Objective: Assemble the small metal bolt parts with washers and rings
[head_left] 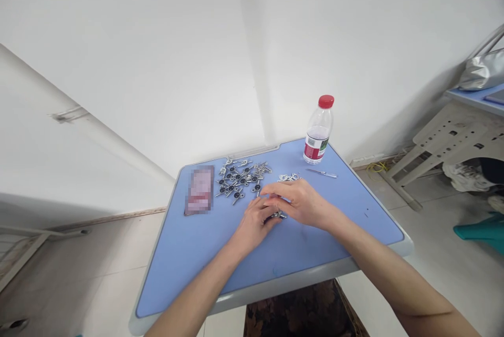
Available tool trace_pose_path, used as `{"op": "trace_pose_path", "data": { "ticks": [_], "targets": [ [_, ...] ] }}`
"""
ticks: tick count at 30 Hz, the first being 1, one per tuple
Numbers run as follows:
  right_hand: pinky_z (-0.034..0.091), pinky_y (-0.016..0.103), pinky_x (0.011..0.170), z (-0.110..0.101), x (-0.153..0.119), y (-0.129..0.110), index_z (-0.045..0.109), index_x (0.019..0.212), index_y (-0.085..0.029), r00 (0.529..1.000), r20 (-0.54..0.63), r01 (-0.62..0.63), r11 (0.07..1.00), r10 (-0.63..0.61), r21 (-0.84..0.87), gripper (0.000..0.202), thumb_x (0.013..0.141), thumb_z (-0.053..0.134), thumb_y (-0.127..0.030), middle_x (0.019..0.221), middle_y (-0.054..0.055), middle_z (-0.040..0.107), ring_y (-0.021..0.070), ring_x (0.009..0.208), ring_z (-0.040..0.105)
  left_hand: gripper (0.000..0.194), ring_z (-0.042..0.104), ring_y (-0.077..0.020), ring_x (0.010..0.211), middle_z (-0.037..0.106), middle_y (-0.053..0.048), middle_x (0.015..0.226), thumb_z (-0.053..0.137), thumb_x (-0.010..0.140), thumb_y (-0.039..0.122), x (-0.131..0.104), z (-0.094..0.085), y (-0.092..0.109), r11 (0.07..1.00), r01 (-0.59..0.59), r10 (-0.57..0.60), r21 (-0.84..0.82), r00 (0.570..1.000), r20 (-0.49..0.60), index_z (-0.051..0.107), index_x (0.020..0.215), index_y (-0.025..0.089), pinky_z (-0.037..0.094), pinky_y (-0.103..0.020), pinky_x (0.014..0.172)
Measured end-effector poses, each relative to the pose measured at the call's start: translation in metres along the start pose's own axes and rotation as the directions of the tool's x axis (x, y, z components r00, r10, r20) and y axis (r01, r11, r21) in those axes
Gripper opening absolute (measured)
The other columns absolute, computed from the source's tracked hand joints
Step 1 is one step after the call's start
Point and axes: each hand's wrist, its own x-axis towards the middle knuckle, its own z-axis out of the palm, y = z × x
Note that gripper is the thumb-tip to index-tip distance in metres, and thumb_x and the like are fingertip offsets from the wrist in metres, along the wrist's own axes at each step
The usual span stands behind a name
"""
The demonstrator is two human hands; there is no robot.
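My left hand (255, 221) is closed around a small shiny metal part (279, 214), low over the middle of the blue table. My right hand (297, 201) meets it from the right, its fingers bent down over the left fingertips. What the right fingertips pinch is hidden behind the hand. Just beyond my hands lies a pile of small metal pieces with rods and rings, many bearing black round discs (231, 188). Several flat silver plates with holes (289, 177) lie behind my right hand, partly covered by it.
A phone-shaped item (199, 190), blurred out, lies at the table's left. A red-capped plastic bottle (318, 135) stands at the back right, with a thin screwdriver-like tool (323, 172) in front of it. The blue table (185, 269) is close to a white wall (177, 64).
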Motion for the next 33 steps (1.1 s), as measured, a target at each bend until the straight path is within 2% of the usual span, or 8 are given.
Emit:
{"op": "trace_pose_path", "data": {
  "ticks": [6, 10, 12, 16, 20, 23, 27, 33],
  "targets": [
    [0.045, 0.024, 0.064, 0.0036, -0.0014, -0.0043, 0.061, 0.108, -0.019, 1.0, 0.014, -0.018, 0.998, 0.019, -0.057, 0.021, 0.097, 0.043, -0.017, 0.09, 0.005, 0.073, 0.0149, 0.074, 0.066, 0.014, 0.06, -0.0253, 0.097, 0.068, -0.007, 0.095, 0.06, 0.091, 0.027, -0.0016, 0.003, -0.0026, 1.0, 0.0, 0.0, 0.001, 1.0, -0.012, 0.071, 0.095, 0.02, 0.048, -0.042, 0.082],
    [0.049, 0.027, 0.071, -0.0001, -0.0014, -0.0042, 0.06, 0.115, -0.019, 0.999, 0.036, -0.016, 1.0, 0.016, 0.011, 0.027, 0.099, 0.038, -0.018, 0.101, 0.008, 0.07, 0.0159, 0.084, 0.065, 0.017, 0.06, -0.0246, 0.095, 0.067, -0.008, 0.097, 0.06, 0.091, 0.031, -0.0012, 0.0039, -0.0031, 1.0, -0.01, 0.01, -0.003, 1.0, -0.02, 0.071, 0.098, 0.02, 0.048, -0.041, 0.082],
    [0.049, 0.027, 0.071, -0.0013, -0.0006, -0.0033, 0.061, 0.116, -0.019, 1.0, 0.002, 0.015, 0.997, -0.015, 0.079, 0.027, 0.099, 0.04, -0.018, 0.098, 0.007, 0.07, 0.0153, 0.082, 0.064, 0.018, 0.06, -0.0248, 0.096, 0.068, -0.008, 0.098, 0.059, 0.091, 0.032, -0.001, 0.0038, -0.0027, 1.0, -0.005, 0.005, -0.005, 1.0, -0.016, 0.071, 0.099, 0.02, 0.047, -0.041, 0.083],
    [0.048, 0.024, 0.065, -0.0001, 0.0017, -0.0023, 0.068, 0.1, -0.019, 0.994, -0.107, 0.038, 0.991, -0.023, 0.131, 0.02, 0.096, 0.048, -0.018, 0.085, 0.005, 0.07, 0.0133, 0.073, 0.063, 0.018, 0.06, -0.0257, 0.1, 0.068, -0.008, 0.1, 0.059, 0.092, 0.032, -0.0014, 0.0034, -0.0019, 1.0, -0.006, 0.006, -0.013, 1.0, -0.016, 0.07, 0.099, 0.02, 0.047, -0.042, 0.084],
    [0.041, 0.022, 0.058, 0.0025, 0.0032, -0.004, 0.068, 0.082, -0.019, 0.987, -0.153, -0.034, 0.996, 0.045, 0.078, 0.018, 0.093, 0.054, -0.022, 0.072, 0.001, 0.065, 0.0107, 0.061, 0.056, 0.02, 0.06, -0.0252, 0.099, 0.067, -0.008, 0.101, 0.058, 0.092, 0.033, -0.0015, 0.0029, -0.0017, 1.0, -0.01, 0.01, -0.011, 1.0, -0.016, 0.07, 0.102, 0.02, 0.048, -0.042, 0.085],
    [0.039, 0.022, 0.056, 0.0036, 0.0039, -0.0059, 0.066, 0.077, -0.018, 0.979, -0.191, -0.068, 0.998, 0.07, 0.013, 0.019, 0.093, 0.055, -0.023, 0.069, 0.001, 0.063, 0.0101, 0.058, 0.053, 0.022, 0.06, -0.0252, 0.099, 0.066, -0.008, 0.1, 0.056, 0.093, 0.034, -0.0011, 0.0023, -0.0018, 1.0, 0.0, 0.0, 0.004, 1.0, 0.001, 0.07, 0.104, 0.021, 0.048, -0.042, 0.086],
    [0.038, 0.023, 0.056, 0.0035, 0.0041, -0.0075, 0.065, 0.085, -0.019, 0.978, -0.208, -0.039, 0.992, 0.014, -0.118, 0.022, 0.096, 0.046, -0.021, 0.072, 0.002, 0.065, 0.0112, 0.059, 0.055, 0.021, 0.06, -0.0244, 0.096, 0.066, -0.008, 0.098, 0.056, 0.093, 0.035, -0.0009, 0.0019, -0.0026, 1.0, 0.017, -0.017, 0.01, 0.999, 0.028, 0.07, 0.102, 0.021, 0.047, -0.041, 0.085],
    [0.043, 0.025, 0.061, 0.0006, 0.0003, -0.0035, 0.059, 0.114, -0.015, 0.995, -0.074, 0.059, 0.983, -0.072, -0.174, 0.026, 0.096, 0.04, -0.012, 0.094, 0.008, 0.07, 0.0149, 0.076, 0.063, 0.018, 0.06, -0.0248, 0.096, 0.066, -0.008, 0.096, 0.058, 0.092, 0.033, 0.0003, 0.0017, -0.0024, 1.0, 0.017, -0.017, 0.001, 1.0, 0.012, 0.071, 0.098, 0.021, 0.048, -0.042, 0.084]
  ]
}}
